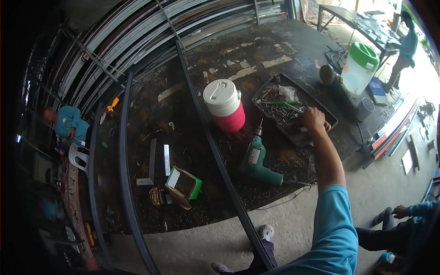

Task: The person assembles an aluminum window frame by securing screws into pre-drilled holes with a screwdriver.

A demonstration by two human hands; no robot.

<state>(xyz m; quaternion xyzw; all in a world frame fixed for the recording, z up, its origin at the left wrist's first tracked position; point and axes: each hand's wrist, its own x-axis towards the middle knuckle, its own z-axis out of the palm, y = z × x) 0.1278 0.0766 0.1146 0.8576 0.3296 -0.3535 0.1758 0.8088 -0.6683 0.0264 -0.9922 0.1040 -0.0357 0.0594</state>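
My right hand (314,120) is over the right part of a dark tray (310,96), its fingers curled closed. What they hold, if anything, I cannot make out; a thin pale rod (293,108) runs up to the fingers. Loose screws or similar small metal pieces (285,112) and a clear plastic bag (288,93) lie in the tray. Just beyond the hand shows a yellowish handle (327,126). A green power drill (259,162) rests on the table, nearer to me. My left hand is out of view.
A pink and white drink jug (224,107) stands left of the tray. Long dark metal bars (208,133) cross the table (192,215). Nearby are an open box (183,185), a metal square (151,165) and an angle grinder (337,80). Other people (405,48) are around.
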